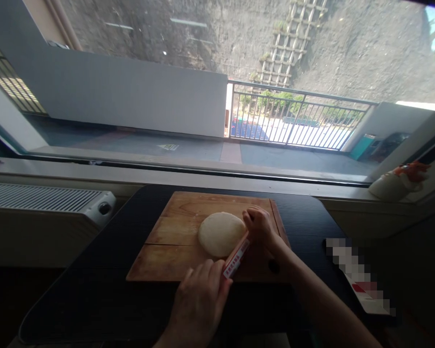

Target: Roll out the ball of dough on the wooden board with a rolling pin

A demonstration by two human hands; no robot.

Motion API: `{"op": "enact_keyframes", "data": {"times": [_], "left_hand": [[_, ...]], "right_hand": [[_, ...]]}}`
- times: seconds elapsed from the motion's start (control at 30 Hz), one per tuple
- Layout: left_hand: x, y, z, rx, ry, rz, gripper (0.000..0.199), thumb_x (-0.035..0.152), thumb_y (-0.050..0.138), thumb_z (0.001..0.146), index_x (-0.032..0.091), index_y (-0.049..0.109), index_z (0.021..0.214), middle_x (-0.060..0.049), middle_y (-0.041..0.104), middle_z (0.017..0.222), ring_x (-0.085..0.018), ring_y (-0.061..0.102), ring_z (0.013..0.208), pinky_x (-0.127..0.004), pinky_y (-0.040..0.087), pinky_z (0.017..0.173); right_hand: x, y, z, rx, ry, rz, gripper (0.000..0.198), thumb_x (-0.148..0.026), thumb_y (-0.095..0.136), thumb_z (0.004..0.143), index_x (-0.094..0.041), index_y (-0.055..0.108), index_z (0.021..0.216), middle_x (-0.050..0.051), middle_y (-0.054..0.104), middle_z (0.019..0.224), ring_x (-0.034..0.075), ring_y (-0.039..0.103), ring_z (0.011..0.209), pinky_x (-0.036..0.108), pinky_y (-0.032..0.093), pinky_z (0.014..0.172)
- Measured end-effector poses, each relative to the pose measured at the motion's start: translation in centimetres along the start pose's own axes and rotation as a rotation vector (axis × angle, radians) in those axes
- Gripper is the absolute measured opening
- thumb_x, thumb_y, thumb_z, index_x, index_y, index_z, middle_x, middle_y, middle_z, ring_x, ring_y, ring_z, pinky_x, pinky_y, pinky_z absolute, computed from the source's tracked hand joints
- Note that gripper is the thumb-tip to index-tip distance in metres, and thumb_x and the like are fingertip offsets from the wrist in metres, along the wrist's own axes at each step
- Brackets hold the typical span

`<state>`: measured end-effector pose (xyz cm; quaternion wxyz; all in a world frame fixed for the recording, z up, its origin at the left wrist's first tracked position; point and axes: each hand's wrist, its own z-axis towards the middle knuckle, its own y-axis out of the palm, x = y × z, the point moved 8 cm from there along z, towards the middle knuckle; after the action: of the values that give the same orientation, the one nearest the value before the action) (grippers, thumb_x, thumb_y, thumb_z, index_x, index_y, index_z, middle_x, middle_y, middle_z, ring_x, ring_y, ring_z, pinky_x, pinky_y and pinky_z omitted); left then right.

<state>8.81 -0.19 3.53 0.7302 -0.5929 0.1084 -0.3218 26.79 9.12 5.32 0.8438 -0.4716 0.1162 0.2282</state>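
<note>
— How is the grip held, nearest part first?
— The near end of a rolling pin (237,253) is held by the left hand (201,290), with its fingers curled over the wood; the farther end is enclosed by the right hand (257,224).
— And the dough?
— The round of dough (221,234) is found between the two hands, just left of the pin, its lower right edge bordered by the slanting wood (whether it is pressed there cannot be told). It is laid flat on a wooden board (159,266), which is supported by a black table (97,285).
— Can any writing be read?
— A white label (236,261) with red characters is borne by the pin, but the characters are too small to be read with certainty. On the table's right side, a flat object (358,278) is masked by pixel blocks; only a red patch is made out.
— Farther off?
— A pale pot (387,187) is set on the windowsill (166,178). Beyond the glass, a triangular sign (168,146) is seen on the floor, its print illegible, and a metal railing (304,116) is backed by a grey slope (210,43).
</note>
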Motion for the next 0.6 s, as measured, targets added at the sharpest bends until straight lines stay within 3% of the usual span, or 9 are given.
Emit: {"op": "enact_keyframes", "data": {"times": [0.17,0.3,0.47,0.6], "left_hand": [[2.8,1.2,0.9,-0.095,0.037,-0.009,0.046,0.023,0.045,0.085,0.024,0.042,0.131,-0.005,0.059,0.091,-0.02,0.057,0.077,-0.034,0.043,0.067],[3.2,1.6,1.3,-0.154,-0.057,-0.043,0.047,0.023,0.04,0.087,0.025,0.041,0.134,-0.006,0.059,0.09,-0.02,0.057,0.079,-0.035,0.043,0.072],[4.5,2.7,1.9,-0.276,-0.058,-0.101,0.058,0.025,0.046,0.081,0.025,0.034,0.139,-0.006,0.059,0.093,-0.021,0.058,0.079,-0.035,0.043,0.07],[4.4,2.8,2.5,-0.281,-0.101,-0.096,0.063,0.024,0.046,0.08,0.025,0.029,0.141,-0.006,0.06,0.09,-0.019,0.058,0.076,-0.033,0.042,0.069]], "right_hand": [[1.5,0.8,1.7,-0.011,-0.012,0.038,0.038,-0.027,0.045,0.083,-0.02,0.028,0.049,-0.004,0.036,0.05,0.009,0.035,0.053,0.023,0.027,0.056],[1.7,1.9,2.8,0.016,0.02,0.069,0.04,-0.029,0.04,0.085,-0.02,0.025,0.049,-0.005,0.029,0.05,0.008,0.029,0.05,0.024,0.023,0.052],[2.0,2.4,3.6,-0.03,-0.001,0.104,0.042,-0.032,0.046,0.08,-0.02,0.025,0.046,-0.005,0.028,0.05,0.007,0.028,0.05,0.023,0.023,0.051],[2.5,2.4,4.1,0.002,0.04,0.114,0.04,-0.033,0.042,0.081,-0.02,0.025,0.047,-0.005,0.026,0.051,0.008,0.026,0.051,0.023,0.022,0.05]]}}
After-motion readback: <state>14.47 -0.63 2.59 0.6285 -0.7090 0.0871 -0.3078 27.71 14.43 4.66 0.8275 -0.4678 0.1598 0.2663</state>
